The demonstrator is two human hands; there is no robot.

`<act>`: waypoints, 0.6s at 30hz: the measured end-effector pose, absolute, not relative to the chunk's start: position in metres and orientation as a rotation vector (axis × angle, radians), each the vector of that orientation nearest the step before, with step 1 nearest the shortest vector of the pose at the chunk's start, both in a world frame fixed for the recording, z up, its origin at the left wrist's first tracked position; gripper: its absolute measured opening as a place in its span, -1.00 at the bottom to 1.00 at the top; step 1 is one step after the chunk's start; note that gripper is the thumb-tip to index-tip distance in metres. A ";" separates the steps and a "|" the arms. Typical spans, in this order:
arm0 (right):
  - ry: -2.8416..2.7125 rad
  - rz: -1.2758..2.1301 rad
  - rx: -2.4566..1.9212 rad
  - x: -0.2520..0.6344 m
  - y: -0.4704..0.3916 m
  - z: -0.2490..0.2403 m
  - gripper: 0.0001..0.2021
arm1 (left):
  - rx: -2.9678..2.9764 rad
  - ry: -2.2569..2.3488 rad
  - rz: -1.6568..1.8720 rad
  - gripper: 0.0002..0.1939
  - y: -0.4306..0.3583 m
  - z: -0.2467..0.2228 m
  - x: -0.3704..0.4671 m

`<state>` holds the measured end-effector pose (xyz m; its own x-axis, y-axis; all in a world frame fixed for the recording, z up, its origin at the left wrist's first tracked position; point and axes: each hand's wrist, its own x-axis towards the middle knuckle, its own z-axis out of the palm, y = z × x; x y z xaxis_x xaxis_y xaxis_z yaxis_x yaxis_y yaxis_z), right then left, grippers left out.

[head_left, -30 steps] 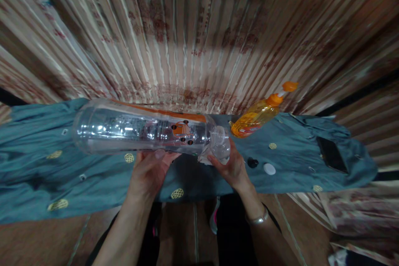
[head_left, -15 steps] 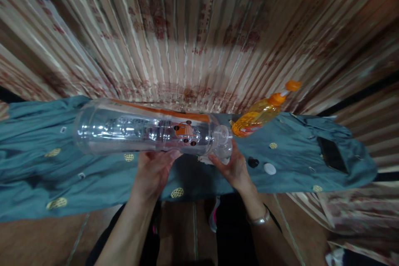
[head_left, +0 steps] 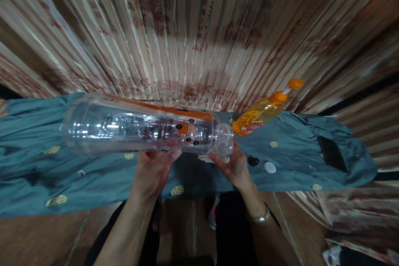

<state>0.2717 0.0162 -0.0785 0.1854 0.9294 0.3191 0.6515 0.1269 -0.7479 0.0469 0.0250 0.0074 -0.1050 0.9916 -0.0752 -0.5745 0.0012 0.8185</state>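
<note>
A large clear plastic bottle with an orange-trimmed label lies on its side in the air over the cloth, its neck pointing right. My left hand grips it from below, thumb along its near side. At the bottle's neck, my right hand closes its fingers round a small clear container; where the neck ends and the container begins is hard to make out. Something white and crumpled shows just beneath. To the right stands a bottle of yellow-orange liquid with an orange pump top.
A teal patterned cloth covers the narrow table. Right of my hand lie a small black object and a round white disc. A dark phone rests farther right. A pleated curtain hangs directly behind the table.
The large bottle's base end has swung slightly left and nearer to the camera. Both hands keep their holds with hardly any movement.
</note>
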 end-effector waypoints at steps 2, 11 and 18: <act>-1.550 0.401 -1.598 0.272 0.016 -0.077 -0.17 | 0.645 0.853 1.512 -0.45 0.025 0.007 0.047; -1.550 0.387 -1.599 0.269 0.017 -0.074 -0.13 | 0.668 0.749 1.531 -0.36 0.025 0.002 0.048; -1.563 0.369 -1.589 0.270 0.017 -0.078 -0.13 | 0.699 0.776 1.510 -0.55 0.024 0.007 0.051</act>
<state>0.2697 0.0175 -0.0776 0.1742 0.9218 0.3465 0.6697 0.1471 -0.7279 0.0508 0.0244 0.0065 -0.0792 0.9968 -0.0126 -0.5905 -0.0368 0.8062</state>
